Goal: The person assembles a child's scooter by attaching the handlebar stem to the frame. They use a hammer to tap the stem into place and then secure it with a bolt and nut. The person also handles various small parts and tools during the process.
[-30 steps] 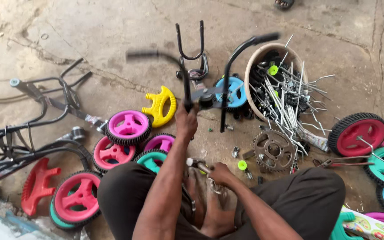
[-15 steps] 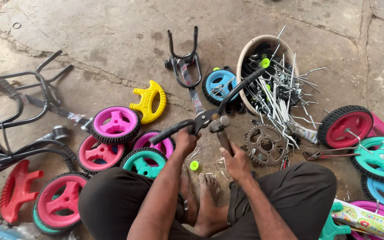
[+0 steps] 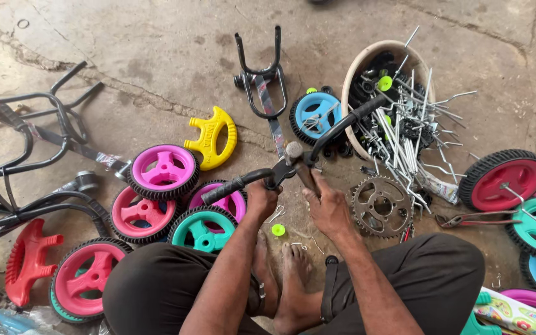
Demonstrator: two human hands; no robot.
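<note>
The black handlebar [image 3: 293, 158] lies nearly level above the floor, its long axis running from lower left to upper right, one grip near the teal wheel [image 3: 203, 228] and the other over the basin [image 3: 367, 68] of metal rods. The left hand [image 3: 262, 200] closes around the bar beside the stem; the right hand [image 3: 327, 208] grips the stem below the clamp. Half a second ago the bar sat lower and nearer the knees. Cracked concrete floor [image 3: 125, 37] lies beneath, strewn with coloured wheels and a sprocket [image 3: 379, 206].

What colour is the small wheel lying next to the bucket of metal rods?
The wheel has a blue hub and black tyre, beside the bucket; the head view shows it.
</note>
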